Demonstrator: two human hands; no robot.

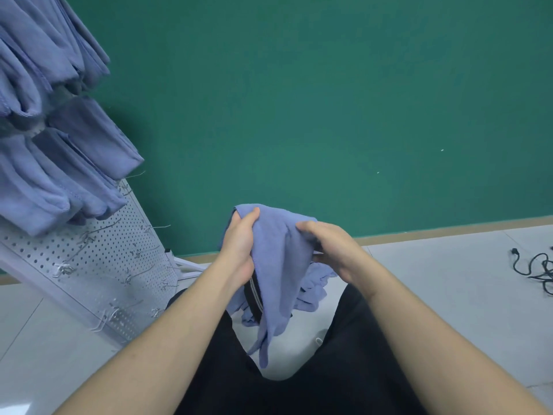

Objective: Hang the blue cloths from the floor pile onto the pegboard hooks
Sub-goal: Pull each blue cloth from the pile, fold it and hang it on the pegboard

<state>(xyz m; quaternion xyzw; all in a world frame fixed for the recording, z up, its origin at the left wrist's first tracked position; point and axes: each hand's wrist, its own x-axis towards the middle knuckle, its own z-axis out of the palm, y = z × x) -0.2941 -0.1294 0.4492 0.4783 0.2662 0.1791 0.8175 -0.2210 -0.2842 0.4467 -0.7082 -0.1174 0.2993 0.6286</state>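
Two hands hold one blue cloth [279, 265] at the centre of the frame, raised above the floor and hanging down in a long tapering fold toward the lower middle. The left hand [239, 250] grips the cloth's upper left edge, thumb on top and fingers curled into the fabric. The right hand [335, 247] grips the cloth's right side, fingers wrapped over the top and thumb tucked beneath.

Behind and below the held cloth, partly hidden by it, the rest of the cloth pile [314, 287] lies rumpled on the pale tiled floor [434, 280], just right of centre. The person's dark trousers [299, 384] fill the lower middle of the frame, with both bare forearms reaching up from the bottom corners.

At the left of the frame stands a white pegboard [119, 265], leaning across the picture because of the wide lens. Its lower part carries bare metal hooks [131, 275]. Its upper part, in the upper left of the frame, holds many hung cloths [45, 100] of the same blue, draped in two crowded rows.

A green wall [329, 100] spans the top of the frame. A black cable [535, 265] lies coiled on the floor at the right edge.
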